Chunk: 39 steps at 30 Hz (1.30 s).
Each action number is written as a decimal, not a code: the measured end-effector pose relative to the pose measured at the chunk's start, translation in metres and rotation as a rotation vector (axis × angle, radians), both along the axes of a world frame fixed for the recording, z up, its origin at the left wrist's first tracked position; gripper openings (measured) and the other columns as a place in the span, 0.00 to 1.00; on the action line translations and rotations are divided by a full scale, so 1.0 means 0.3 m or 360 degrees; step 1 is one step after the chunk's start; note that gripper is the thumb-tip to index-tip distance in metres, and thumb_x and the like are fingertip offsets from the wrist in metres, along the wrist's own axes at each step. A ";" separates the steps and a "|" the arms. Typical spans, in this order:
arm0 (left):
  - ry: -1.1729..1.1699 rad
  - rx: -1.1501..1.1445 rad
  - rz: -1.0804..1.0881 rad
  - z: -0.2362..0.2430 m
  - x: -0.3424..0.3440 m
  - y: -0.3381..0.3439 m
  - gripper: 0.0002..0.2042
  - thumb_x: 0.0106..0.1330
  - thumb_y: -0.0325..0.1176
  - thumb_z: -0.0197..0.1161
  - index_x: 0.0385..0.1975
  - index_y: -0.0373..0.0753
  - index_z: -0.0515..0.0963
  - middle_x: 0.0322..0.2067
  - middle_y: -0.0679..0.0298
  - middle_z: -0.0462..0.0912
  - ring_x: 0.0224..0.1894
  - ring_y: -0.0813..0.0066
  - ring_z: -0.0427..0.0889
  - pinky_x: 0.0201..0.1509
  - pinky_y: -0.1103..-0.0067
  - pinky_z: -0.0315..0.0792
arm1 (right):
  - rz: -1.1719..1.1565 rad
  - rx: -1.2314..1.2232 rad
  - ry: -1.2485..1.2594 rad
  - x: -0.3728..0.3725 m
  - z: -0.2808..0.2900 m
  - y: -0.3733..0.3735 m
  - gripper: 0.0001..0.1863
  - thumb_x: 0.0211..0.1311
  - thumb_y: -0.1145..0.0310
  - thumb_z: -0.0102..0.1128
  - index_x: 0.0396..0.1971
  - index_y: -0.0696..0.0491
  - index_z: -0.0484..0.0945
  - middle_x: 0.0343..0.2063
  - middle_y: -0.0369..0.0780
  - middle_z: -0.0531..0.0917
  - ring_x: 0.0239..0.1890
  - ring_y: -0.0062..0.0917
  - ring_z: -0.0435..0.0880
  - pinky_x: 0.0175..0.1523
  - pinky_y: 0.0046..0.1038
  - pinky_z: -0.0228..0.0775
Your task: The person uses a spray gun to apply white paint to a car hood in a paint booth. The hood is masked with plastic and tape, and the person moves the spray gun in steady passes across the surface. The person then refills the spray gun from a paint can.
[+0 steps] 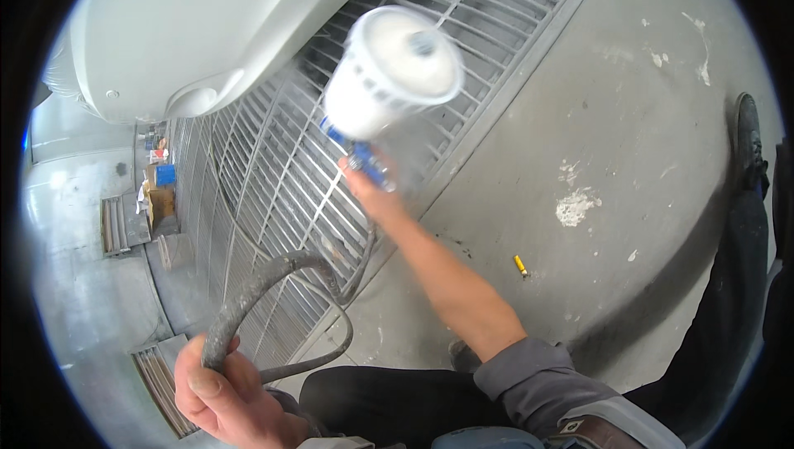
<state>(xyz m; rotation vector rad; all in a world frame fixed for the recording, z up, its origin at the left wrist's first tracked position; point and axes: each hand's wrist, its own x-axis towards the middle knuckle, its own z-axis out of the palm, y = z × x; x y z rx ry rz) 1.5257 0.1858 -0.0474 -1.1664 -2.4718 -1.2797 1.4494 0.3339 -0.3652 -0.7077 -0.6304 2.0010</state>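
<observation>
My right hand is wrapped round the handle of a blue spray gun, held out over the floor grating with the arm stretched forward. On the gun sits a white, translucent paint cup with a round lid, slightly blurred. A thick, dirty grey air hose runs in a loop from the gun's side back to my left hand, whose fingers are closed on it at the lower left. Up and left of the cup is a smooth, light grey car body panel; a gap shows between cup and panel.
A metal floor grating runs beneath the gun, beside concrete with white splatters. A small yellow stub lies there. Cardboard boxes stand far left. A dark shoe and trouser leg are at the right.
</observation>
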 end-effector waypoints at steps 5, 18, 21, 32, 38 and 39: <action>-0.0036 0.0058 -0.0058 0.009 0.034 0.038 0.27 0.82 0.56 0.56 0.43 0.30 0.82 0.14 0.78 0.60 0.17 0.91 0.51 0.21 0.81 0.40 | -0.0265 -0.0061 -0.0032 0.191 0.048 0.331 0.11 0.70 0.62 0.74 0.29 0.49 0.82 0.20 0.27 0.79 0.21 0.09 0.73 0.25 0.20 0.62; -0.0136 -0.0587 -0.0013 0.148 0.158 0.431 0.11 0.63 0.30 0.75 0.37 0.28 0.85 0.24 0.55 0.82 0.25 0.73 0.77 0.31 0.76 0.71 | -0.0563 0.0182 -0.0342 0.844 0.524 1.002 0.12 0.74 0.63 0.69 0.41 0.59 0.88 0.35 0.35 0.87 0.21 0.15 0.74 0.25 0.21 0.63; -0.0224 -0.0909 0.0012 0.179 0.202 0.495 0.13 0.63 0.33 0.78 0.39 0.29 0.86 0.28 0.50 0.86 0.27 0.62 0.83 0.33 0.71 0.74 | -0.0371 0.0329 -0.0330 0.992 0.775 1.139 0.15 0.77 0.64 0.66 0.55 0.56 0.81 0.40 0.36 0.87 0.20 0.14 0.72 0.25 0.21 0.63; -0.0745 -0.1502 0.0604 0.188 0.884 0.452 0.14 0.66 0.37 0.76 0.44 0.34 0.89 0.40 0.50 0.90 0.43 0.49 0.89 0.47 0.65 0.81 | 0.0821 0.0403 0.0242 1.194 1.033 1.608 0.18 0.76 0.63 0.68 0.59 0.56 0.81 0.35 0.35 0.87 0.20 0.13 0.72 0.25 0.20 0.63; -0.0793 -0.1792 0.0532 0.276 1.124 0.647 0.15 0.66 0.42 0.76 0.44 0.38 0.90 0.41 0.52 0.90 0.44 0.49 0.88 0.49 0.66 0.81 | 0.1147 0.0126 -0.0069 1.252 0.959 1.689 0.14 0.69 0.62 0.74 0.44 0.56 0.88 0.18 0.29 0.79 0.19 0.13 0.73 0.25 0.23 0.63; -0.0819 -0.1817 0.0458 0.294 1.118 0.676 0.15 0.66 0.42 0.75 0.44 0.39 0.90 0.41 0.53 0.90 0.44 0.49 0.88 0.50 0.66 0.81 | 0.1168 0.0154 -0.0126 1.250 0.931 1.696 0.14 0.70 0.62 0.73 0.47 0.56 0.87 0.23 0.31 0.82 0.19 0.12 0.72 0.24 0.22 0.62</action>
